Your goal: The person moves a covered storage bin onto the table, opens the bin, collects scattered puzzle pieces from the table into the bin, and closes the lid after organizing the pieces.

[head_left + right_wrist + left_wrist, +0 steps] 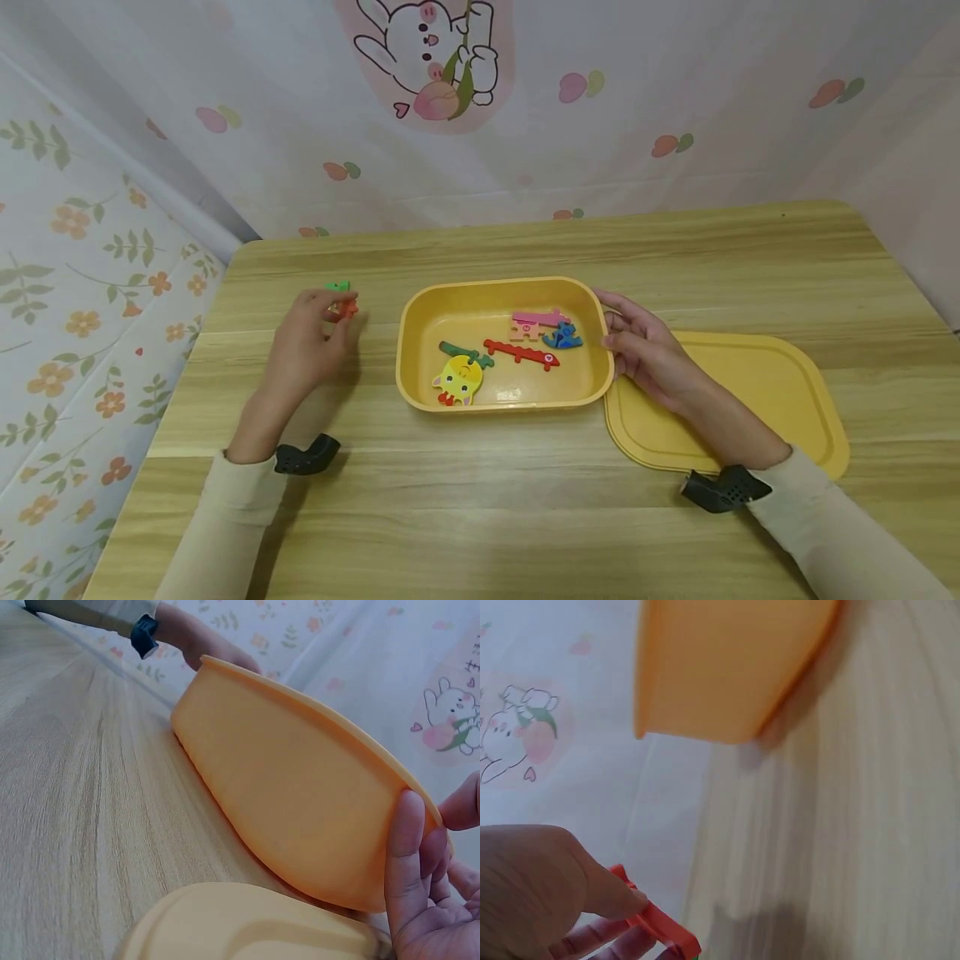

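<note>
My left hand [309,337] pinches a small red puzzle piece [664,926] between thumb and fingers, over the table's left side. A green puzzle piece [339,286] shows just beyond its fingertips, partly hidden. At the middle of the table stands a yellow box [420,300]. My right hand [651,350] grips the box's right rim, thumb on the inner side and fingers outside. Inside lie a red caterpillar-like strip [521,353], a yellow animal-face piece [459,379], a dark green piece [457,350], pink pieces [525,331] and a blue piece [562,337].
A yellow lid [765,400] lies flat to the right of the box, partly under my right forearm. The wooden table [495,517] ends at a printed curtain [465,175] behind, with floral cloth [82,333] along the left.
</note>
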Available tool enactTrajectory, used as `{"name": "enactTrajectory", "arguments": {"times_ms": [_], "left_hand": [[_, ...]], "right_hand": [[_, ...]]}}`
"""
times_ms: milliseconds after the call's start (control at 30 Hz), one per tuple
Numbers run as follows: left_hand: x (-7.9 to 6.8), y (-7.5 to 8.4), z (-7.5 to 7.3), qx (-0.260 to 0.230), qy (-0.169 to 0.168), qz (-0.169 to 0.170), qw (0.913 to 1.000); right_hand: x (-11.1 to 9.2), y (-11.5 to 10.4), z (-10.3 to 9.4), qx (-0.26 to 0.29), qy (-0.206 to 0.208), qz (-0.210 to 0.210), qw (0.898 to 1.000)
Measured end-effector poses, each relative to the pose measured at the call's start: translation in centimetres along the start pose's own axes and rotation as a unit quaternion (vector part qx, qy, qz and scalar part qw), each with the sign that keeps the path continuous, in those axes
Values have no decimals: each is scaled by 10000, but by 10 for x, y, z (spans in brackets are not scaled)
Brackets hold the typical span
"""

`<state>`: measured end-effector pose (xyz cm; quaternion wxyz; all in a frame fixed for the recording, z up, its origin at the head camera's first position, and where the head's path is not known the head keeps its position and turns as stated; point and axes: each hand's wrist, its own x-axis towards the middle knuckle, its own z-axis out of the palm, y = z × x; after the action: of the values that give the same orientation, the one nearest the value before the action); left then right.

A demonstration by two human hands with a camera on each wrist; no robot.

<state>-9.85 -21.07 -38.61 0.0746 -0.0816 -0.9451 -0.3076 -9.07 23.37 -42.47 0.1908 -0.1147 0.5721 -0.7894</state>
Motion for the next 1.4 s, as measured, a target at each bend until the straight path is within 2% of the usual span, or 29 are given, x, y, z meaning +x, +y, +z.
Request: {"name": "enactTrajectory", "arguments": {"times_ms": [200,333,433,567,667,700,867,967,1100,1267,1400], "left_hand": [[1,-2,-2,-788,46,-344,9963],[3,-1,-2,-1433,-86,-657,9875],[5,3,0,-2265,-243,-807,9704],[6,10,1,-3357,-501,-992,9354],[5,13,0,-3813,-609,-1099,9159],[5,15,0,-3918,-627,-1118,9111],[4,21,0,-4135,-661,-1230,8997],[5,27,0,-4287,-750,-1354,8901],[5,35,0,-4398,-838,-1461,8821],[5,43,2,-4487,-868,-1468,8772],[6,49,4,-4441,-913,-1457,8793]], "right_hand": [[0,0,1,38,-75,-77,9999],[0,1,1,38,-59,-81,9999],[0,2,1,6,-27,-74,10000],[1,2,0,-21,-62,-86,9999],[1,3,0,7,-97,-91,9999],[1,3,-1,8,-100,-91,9999],[0,2,0,-28,-85,-82,9999],[0,2,0,-38,-83,-86,9999],[0,2,0,5,-97,-82,9999],[0,1,0,9,-81,-105,9999],[0,1,1,0,-65,-106,9999]]}}
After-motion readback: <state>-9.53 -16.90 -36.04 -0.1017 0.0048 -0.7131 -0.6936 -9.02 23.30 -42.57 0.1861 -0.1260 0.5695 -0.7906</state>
